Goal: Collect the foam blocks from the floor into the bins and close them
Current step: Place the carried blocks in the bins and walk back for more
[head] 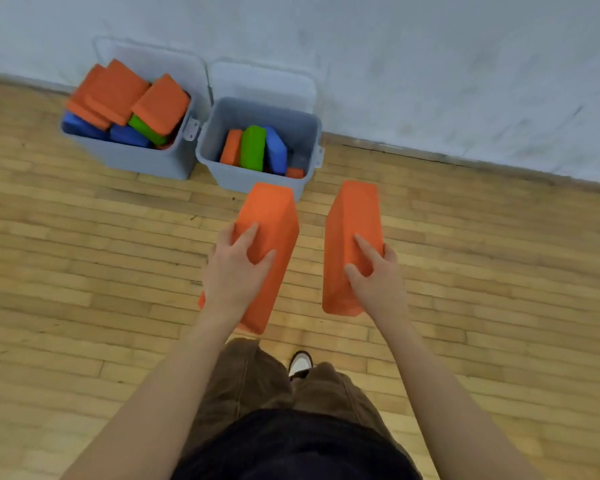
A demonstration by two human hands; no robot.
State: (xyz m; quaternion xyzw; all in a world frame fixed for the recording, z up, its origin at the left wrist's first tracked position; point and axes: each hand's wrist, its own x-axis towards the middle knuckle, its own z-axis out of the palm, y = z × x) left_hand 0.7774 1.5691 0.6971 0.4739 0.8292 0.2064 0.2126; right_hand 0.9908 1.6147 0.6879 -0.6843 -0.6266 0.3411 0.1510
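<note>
Wood floor [84,271] runs up to a grey wall along its far edge. Two grey bins against that wall edge, lids tipped back open. Left bin [146,161] heaped past the rim with orange, blue and green blocks. Right bin [257,181] roughly half full, blocks standing on end, room left at its near side.

Person stands just short of the right bin, one block in each hand, both held off the floor. Left hand [236,271] grips the left orange block [271,216] with fingers spread over its top face and thumb round the side. Right hand [378,275] holds the right orange block [354,216] the same way, gripping from the right side.

Key relation: both blocks' long axes point away from the body, toward the wall. Far end of the left block already overlaps the near rim of the right bin; the right block lies off to the right of it. Left hand nearer, likely drops first; right must swing leftward. No loose blocks visible on the floor in view.
</note>
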